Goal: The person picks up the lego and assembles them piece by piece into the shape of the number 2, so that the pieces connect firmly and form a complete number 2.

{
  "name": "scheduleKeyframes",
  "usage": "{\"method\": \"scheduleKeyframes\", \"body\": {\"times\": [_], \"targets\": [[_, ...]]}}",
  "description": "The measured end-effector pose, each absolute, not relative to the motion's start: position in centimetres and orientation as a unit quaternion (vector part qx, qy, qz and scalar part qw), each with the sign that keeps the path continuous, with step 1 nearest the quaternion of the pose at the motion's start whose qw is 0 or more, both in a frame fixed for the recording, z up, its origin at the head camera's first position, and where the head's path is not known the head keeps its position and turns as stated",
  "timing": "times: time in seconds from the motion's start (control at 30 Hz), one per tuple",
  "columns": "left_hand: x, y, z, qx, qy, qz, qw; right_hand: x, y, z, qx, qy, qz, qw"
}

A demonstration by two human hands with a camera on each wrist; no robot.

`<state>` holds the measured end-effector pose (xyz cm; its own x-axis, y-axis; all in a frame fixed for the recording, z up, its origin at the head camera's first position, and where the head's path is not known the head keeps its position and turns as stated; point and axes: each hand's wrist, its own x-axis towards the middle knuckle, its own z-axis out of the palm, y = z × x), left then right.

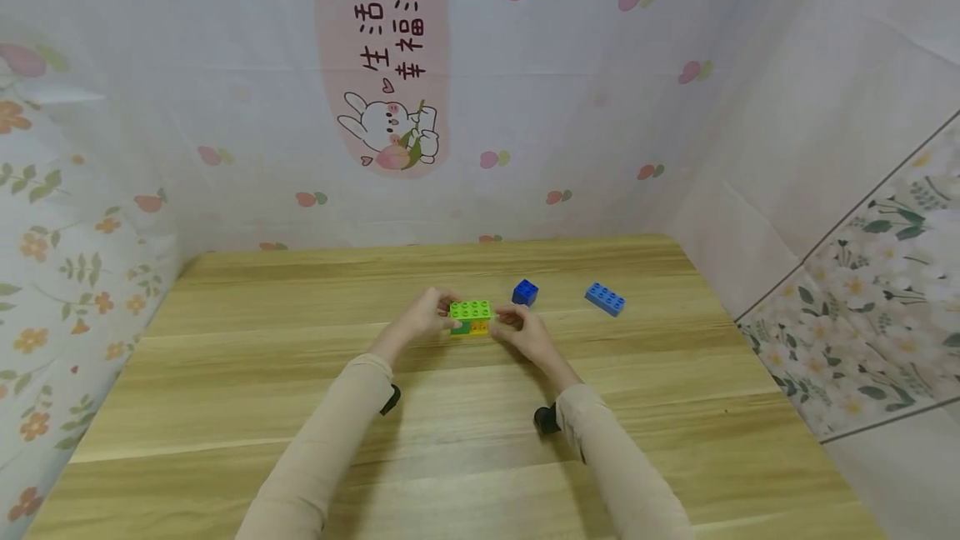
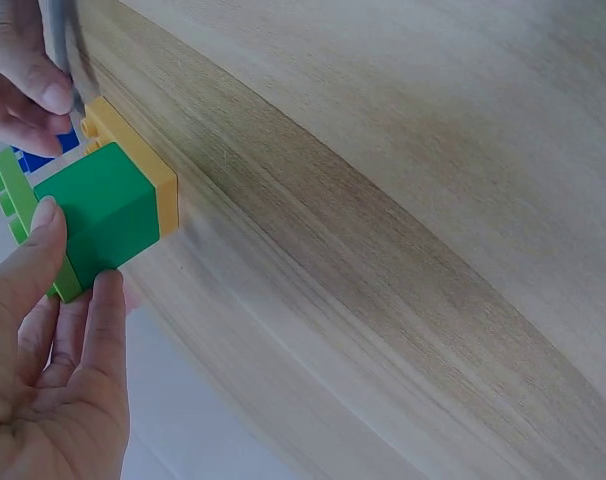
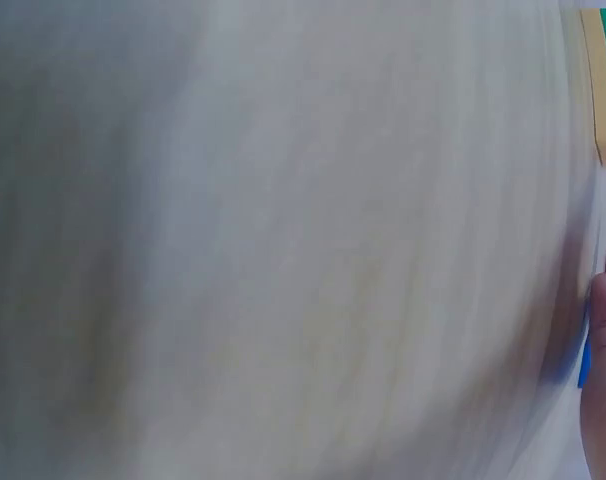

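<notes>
A small block stack stands on the table: a light green toy brick on top, a green block beneath it, and a yellow-orange base brick at the bottom. My left hand holds the stack's left end, thumb on one side and fingers on the other. At the right end, my right hand is close by, fingers bent loosely. A gap shows between that hand and the base brick in the right wrist view, where only the hand's edge appears.
A dark blue square brick lies just beyond my right hand. Farther right is a longer blue brick. The wooden table meets a patterned curtain at the back.
</notes>
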<state>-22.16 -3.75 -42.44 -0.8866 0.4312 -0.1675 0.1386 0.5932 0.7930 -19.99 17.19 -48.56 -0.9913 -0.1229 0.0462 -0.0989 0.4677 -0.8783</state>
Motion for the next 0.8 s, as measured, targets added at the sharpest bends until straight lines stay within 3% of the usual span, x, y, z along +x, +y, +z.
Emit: {"method": "scheduleKeyframes", "body": {"times": [0.37,0.8], "targets": [[-22.1,-3.9,-42.3,0.164,0.876,0.419,0.173,-20.2,19.5,-48.5,0.008,0.839,-0.538,-0.082],[-22.0,-3.9,-42.3,0.175,0.875,0.42,0.165,-20.6,21.0,-48.0,0.079,0.812,-0.568,-0.107]]}}
